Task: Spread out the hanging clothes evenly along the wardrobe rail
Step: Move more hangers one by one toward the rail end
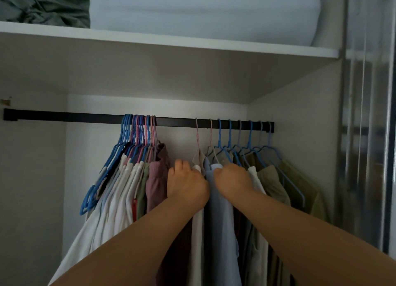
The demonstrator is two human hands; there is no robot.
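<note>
Head view, nearest first: the left hand (186, 183) lies loosely curled on the shoulder of a white garment (197, 232), while the right hand (233, 181) is closed around the top of a pale blue shirt (220, 221). Both are soft, light cloth that will sag and bunch, so I judge the stiff hanger necks above are the better hold (thin hooks should slide easily). Farther back, a tight bunch of hangers (139, 133) crowds the black rail (175, 121) left of a gap; the rail's left end is bare.
</note>
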